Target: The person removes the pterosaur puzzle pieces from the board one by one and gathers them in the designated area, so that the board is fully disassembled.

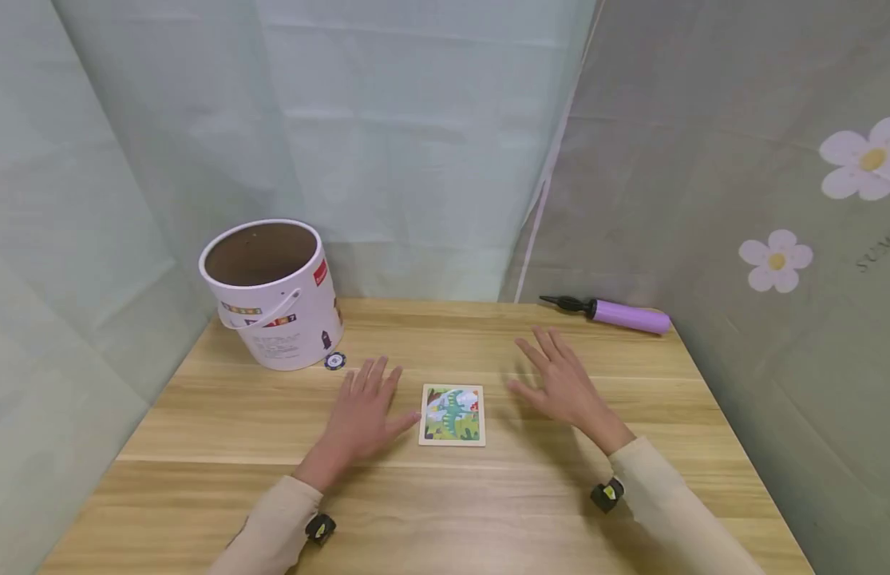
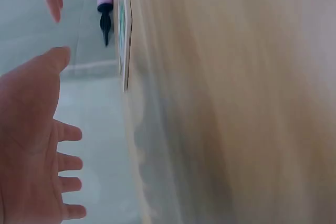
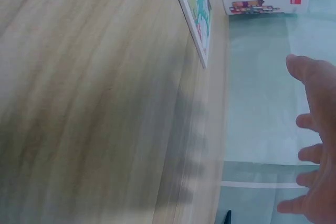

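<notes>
A small square picture puzzle (image 1: 452, 415) with a green dinosaur and a pale wooden frame lies flat on the table between the hands. My left hand (image 1: 361, 415) is spread just to its left, thumb pointing toward the frame's edge; in the left wrist view the palm (image 2: 26, 140) is raised off the tabletop and holds nothing. To the right of the puzzle, my right hand (image 1: 559, 383) hovers with fingers apart, its shadow falling on the wood. The right wrist view shows that hand's fingers (image 3: 313, 153) straight, with nothing between them.
A white bucket (image 1: 294, 319) with a handle stands at the back left. By its base lies a dark poker chip (image 1: 335, 361). A purple hand pump (image 1: 631, 317) with a black nozzle lies along the back right edge. Cloth curtains (image 1: 430, 160) hang behind the wooden table (image 1: 430, 511).
</notes>
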{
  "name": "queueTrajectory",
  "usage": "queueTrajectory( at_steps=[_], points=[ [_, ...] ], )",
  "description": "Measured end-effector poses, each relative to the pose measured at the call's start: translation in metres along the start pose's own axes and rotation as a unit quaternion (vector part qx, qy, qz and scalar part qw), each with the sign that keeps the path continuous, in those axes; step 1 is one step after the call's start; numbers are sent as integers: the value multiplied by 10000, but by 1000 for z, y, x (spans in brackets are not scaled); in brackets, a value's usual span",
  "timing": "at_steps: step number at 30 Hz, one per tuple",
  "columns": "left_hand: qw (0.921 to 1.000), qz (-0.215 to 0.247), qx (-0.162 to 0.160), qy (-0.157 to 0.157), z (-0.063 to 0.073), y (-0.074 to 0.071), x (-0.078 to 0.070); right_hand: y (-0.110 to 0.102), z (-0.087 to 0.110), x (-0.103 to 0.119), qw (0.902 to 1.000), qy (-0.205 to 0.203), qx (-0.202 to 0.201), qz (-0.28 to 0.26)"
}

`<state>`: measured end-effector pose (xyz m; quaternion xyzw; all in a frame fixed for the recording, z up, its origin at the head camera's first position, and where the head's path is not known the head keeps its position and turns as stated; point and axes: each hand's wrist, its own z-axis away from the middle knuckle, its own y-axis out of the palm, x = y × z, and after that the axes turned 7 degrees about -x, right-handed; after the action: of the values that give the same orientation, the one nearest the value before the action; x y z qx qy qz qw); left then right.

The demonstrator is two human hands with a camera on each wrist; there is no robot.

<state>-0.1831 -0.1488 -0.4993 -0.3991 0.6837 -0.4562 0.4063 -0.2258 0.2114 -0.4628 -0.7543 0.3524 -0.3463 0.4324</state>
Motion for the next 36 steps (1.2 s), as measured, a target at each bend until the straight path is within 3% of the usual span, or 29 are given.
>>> queueTrajectory(
  at_steps=[6, 14, 25, 36],
  points=[
    [9990, 203, 291, 270, 3, 6, -19, 4, -10, 2, 9981, -80, 192, -587],
    [9962, 467, 360, 645, 9, 11, -39, 12, -28, 5, 9921, -328, 259, -1182],
    [9873, 874, 679, 1141, 11, 14, -75, 30, -48, 13, 9835, -683, 474, -1604],
    [9816, 577, 1434, 1121, 10, 21, -98, 47, -58, 24, 9722, -728, 891, -2037]
  ],
)
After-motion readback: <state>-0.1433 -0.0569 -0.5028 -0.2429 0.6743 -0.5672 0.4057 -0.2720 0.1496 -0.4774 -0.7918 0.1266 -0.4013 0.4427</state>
